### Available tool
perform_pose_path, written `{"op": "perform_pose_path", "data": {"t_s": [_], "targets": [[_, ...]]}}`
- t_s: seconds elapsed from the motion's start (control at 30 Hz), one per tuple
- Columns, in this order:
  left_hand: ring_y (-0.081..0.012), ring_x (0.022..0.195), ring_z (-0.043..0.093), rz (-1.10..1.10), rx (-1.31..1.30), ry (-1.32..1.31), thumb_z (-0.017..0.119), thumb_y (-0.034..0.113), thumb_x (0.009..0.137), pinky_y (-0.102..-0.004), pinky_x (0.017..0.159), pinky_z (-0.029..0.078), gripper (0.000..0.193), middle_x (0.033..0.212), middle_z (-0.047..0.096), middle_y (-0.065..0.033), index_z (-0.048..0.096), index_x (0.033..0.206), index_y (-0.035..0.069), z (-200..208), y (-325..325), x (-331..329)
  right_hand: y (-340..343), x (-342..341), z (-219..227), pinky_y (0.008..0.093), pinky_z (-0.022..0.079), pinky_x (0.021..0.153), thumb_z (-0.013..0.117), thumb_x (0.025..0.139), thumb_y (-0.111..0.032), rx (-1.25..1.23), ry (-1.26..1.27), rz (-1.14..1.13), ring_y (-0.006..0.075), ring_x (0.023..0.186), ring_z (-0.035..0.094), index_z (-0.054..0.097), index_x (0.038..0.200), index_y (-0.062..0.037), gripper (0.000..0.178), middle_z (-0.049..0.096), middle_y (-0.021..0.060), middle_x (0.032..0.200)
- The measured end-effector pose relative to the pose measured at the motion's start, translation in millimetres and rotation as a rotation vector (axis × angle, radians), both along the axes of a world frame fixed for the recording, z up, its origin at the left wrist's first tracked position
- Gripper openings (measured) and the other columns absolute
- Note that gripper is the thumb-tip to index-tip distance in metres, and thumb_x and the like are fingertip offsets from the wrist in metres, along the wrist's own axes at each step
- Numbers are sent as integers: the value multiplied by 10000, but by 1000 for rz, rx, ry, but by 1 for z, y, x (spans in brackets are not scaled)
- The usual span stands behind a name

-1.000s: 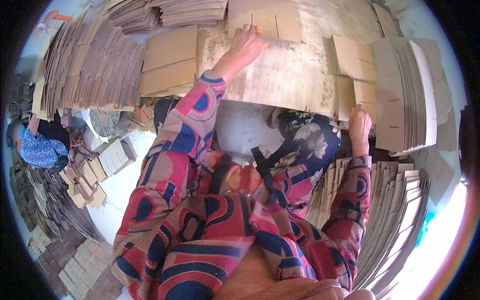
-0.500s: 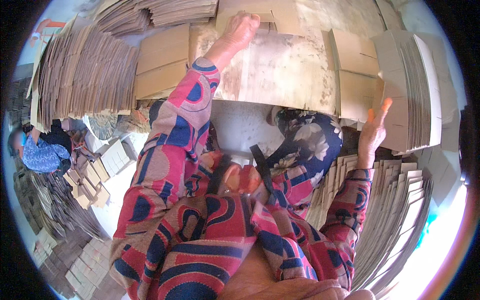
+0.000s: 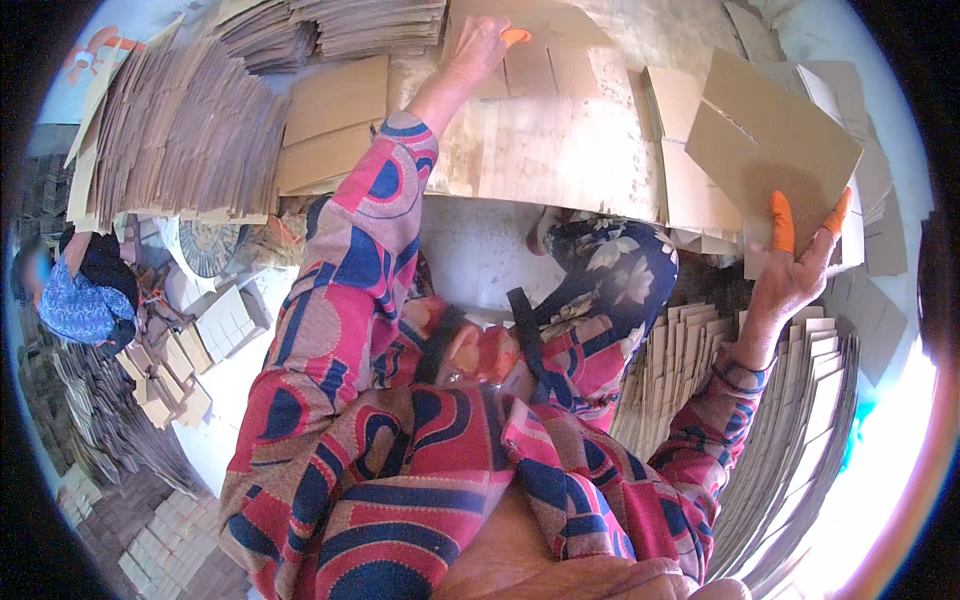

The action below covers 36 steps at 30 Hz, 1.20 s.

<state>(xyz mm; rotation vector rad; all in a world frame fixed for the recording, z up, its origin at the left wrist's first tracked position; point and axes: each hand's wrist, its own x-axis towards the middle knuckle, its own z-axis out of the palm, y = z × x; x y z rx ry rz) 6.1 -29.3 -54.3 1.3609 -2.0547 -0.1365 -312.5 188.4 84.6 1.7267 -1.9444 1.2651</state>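
Note:
My right hand (image 3: 790, 280), with orange finger covers on two fingers, grips a flat brown cardboard sheet (image 3: 775, 130) by its near corner. A slit shows in the sheet, which is tilted above the stacks on the right. At the far side of the table, my left hand (image 3: 480, 52) is closed at the left edge of a slotted cardboard piece (image 3: 550, 60). One orange-covered finger points right over that piece. Exactly how the fingertips pinch it is hard to make out.
The stained wooden table (image 3: 560, 150) spans the front. Cardboard stacks (image 3: 180, 130) stand left, a flat pile (image 3: 335, 120) beside them, another pile (image 3: 690, 190) right. More upright sheets (image 3: 730, 350) stand low on the right. Another person (image 3: 85, 300) sits far left.
My right hand has lifted the cardboard sheet from the right-hand stack and turned it broad side up. My left hand has shifted slightly, and the slotted piece by it now lies flatter.

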Motion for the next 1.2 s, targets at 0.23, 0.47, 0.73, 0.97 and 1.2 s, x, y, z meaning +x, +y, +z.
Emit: {"op": "perform_pose_path", "data": {"t_s": [0.23, 0.47, 0.73, 0.97, 1.2], "targets": [[-389, 729, 620, -135, -67, -185, 610, 111, 763, -468, 653, 490, 167, 771, 622, -223, 649, 911, 43, 87, 84, 2, 6, 48, 49, 191, 473, 493, 646, 806, 69, -131, -290, 179, 108, 831, 592, 430, 1390, -80, 640, 590, 81, 1158], [-418, 718, 605, -320, 168, -137, 602, 81, 728, -483, 633, 480, 91, 721, 602, -236, 619, 758, -3, 66, 123, -3, -3, 60, 66, 179, 398, 429, 653, 797, 54, 82, -382, 432, 67, 685, 568, 458, 1372, -75, 621, 623, 70, 1074], [-413, 719, 624, -333, 240, -190, 633, 90, 727, -482, 648, 497, 108, 705, 607, -247, 631, 744, -16, 66, 118, -15, -22, 77, 51, 191, 401, 376, 672, 784, 13, 299, -378, 479, 55, 595, 557, 451, 1381, -109, 649, 654, 84, 1046], [-402, 767, 635, -277, 280, -187, 652, 103, 747, -476, 696, 505, 107, 754, 621, -243, 649, 787, 4, 61, 105, -7, -35, 86, 55, 200, 406, 367, 682, 769, 0, 317, -288, 497, 52, 575, 550, 458, 1376, -117, 657, 661, 91, 1061], [-372, 825, 630, -308, 332, -153, 685, 133, 739, -461, 734, 501, 193, 814, 641, -213, 682, 904, 33, 70, 107, -7, -51, 91, 28, 244, 454, 424, 685, 758, 3, 364, -196, 592, 70, 547, 556, 450, 1373, -101, 667, 649, 160, 1124]]}}
